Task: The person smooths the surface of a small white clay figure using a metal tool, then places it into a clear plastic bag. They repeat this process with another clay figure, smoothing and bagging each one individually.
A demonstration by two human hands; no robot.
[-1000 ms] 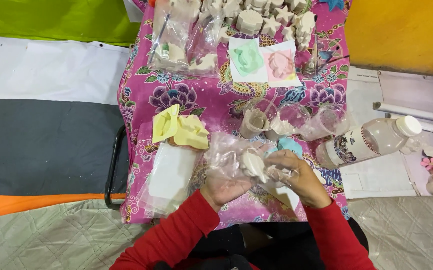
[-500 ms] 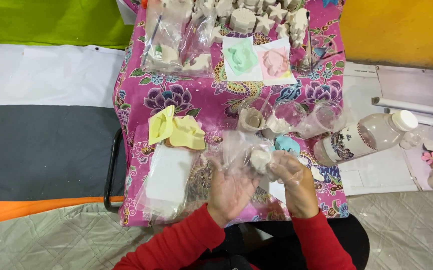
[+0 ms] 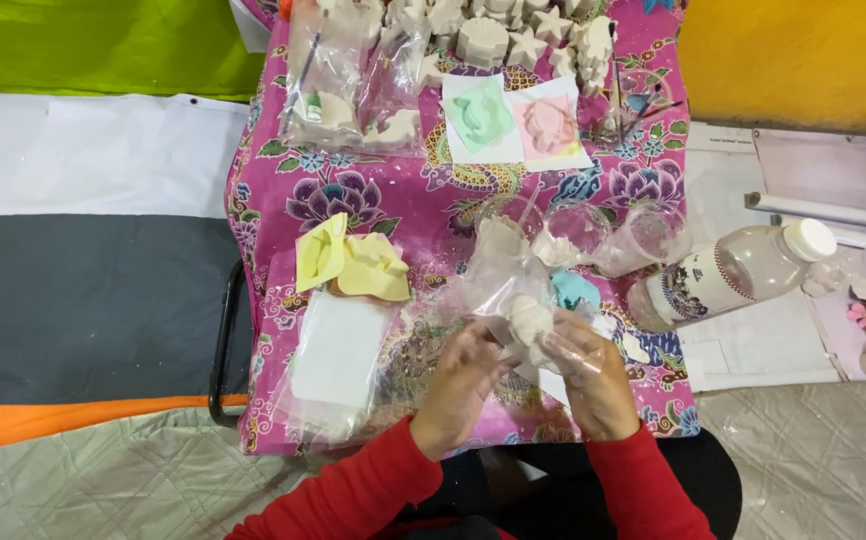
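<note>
Your left hand and right hand curl their fingers around the white plaster figure, half inside its clear plastic bag over the pink cloth, not yet sealed like the bagged figures.

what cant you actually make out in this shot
Head view only:
- white plaster figure: its shape is blurred and veiled by the clear plastic bag.
- left hand and right hand: fingertips hidden behind bag and figure.
- plaster shapes: cut off by the top edge.
- plastic bottle: label too small to tell.
</note>
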